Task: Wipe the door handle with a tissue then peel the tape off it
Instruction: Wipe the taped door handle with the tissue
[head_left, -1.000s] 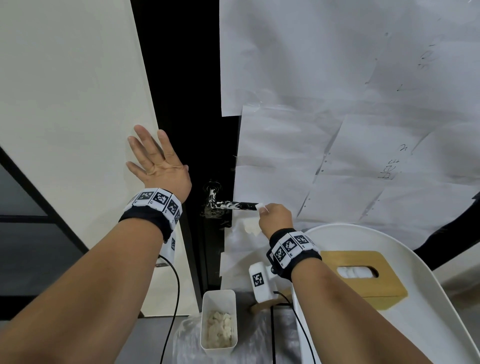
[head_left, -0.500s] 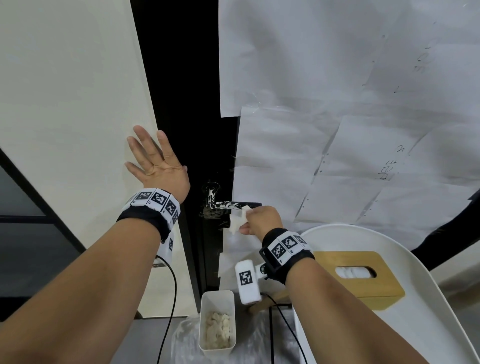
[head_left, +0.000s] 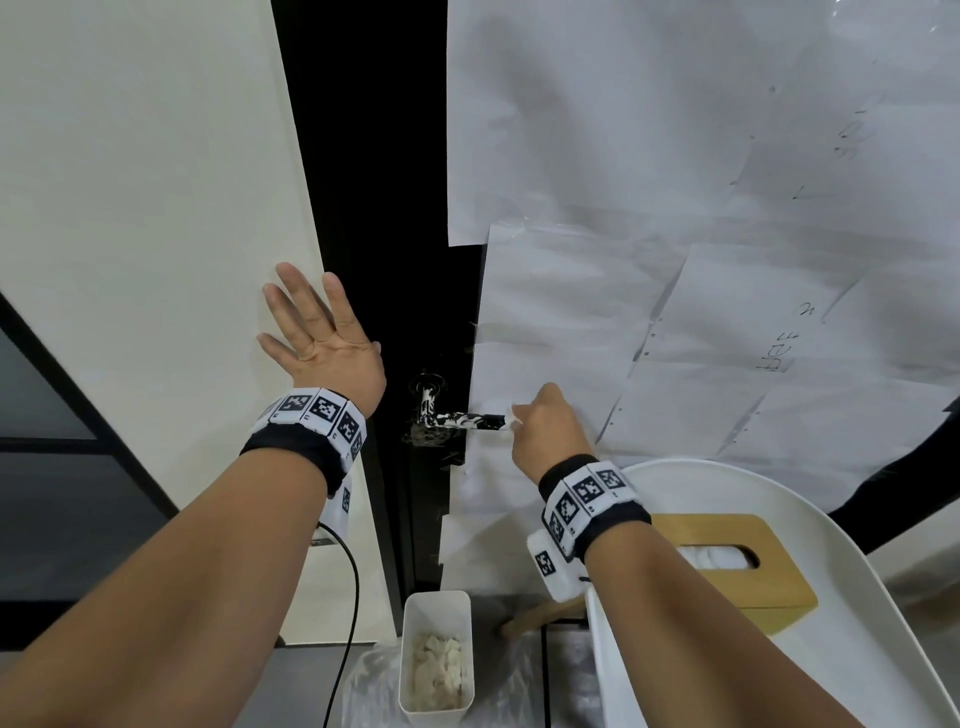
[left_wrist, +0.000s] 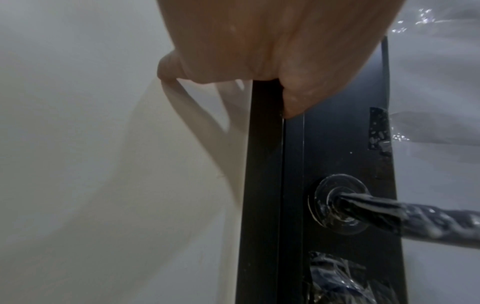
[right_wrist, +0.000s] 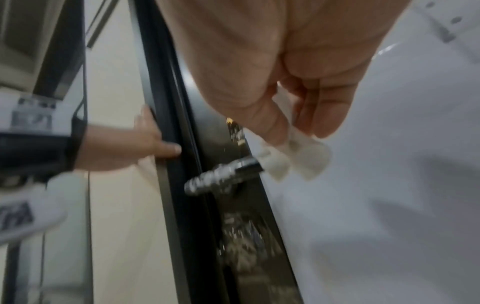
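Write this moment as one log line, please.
step: wiping | right hand: pinches tissue at door handle tip | left hand: flat on wall | tape: on

A person's right hand (head_left: 545, 431) pinches a white tissue (head_left: 511, 418) against the free end of a black door handle (head_left: 465, 420) mottled with white. The left hand (head_left: 324, 338) lies flat, fingers spread, on the pale wall (head_left: 156, 208) beside the dark door frame. Paper sheets (head_left: 675, 260) cover the door. Below, a wooden tissue box (head_left: 727, 561) sits on a white tray (head_left: 831, 649), near a small white bin (head_left: 436, 654).
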